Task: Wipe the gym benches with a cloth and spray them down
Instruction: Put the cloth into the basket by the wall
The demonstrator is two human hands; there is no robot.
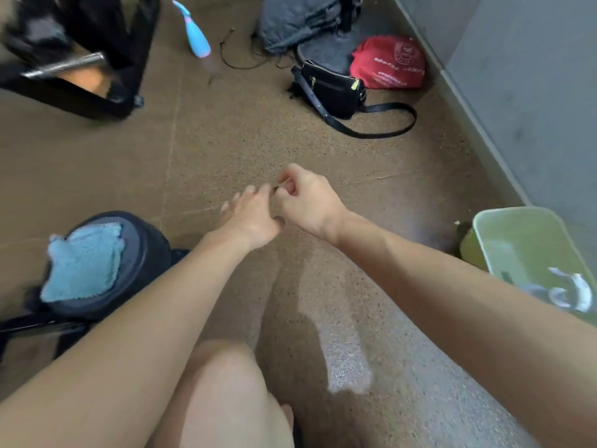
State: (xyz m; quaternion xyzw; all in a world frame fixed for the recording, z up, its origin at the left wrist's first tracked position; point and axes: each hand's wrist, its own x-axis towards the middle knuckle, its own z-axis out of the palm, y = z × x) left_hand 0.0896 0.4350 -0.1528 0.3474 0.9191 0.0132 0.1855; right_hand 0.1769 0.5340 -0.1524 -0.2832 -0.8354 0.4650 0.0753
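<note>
Both hands meet empty over the floor, left hand (250, 215) loose, right hand (307, 198) curled shut; better reach the blue cloth (82, 261) on the padded seat (145, 250) left of them.

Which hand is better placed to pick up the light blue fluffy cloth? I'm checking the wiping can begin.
Left, probably. The light blue fluffy cloth lies on the dark round padded seat, beside the left forearm; the left hand is nearer than the right hand.
</note>
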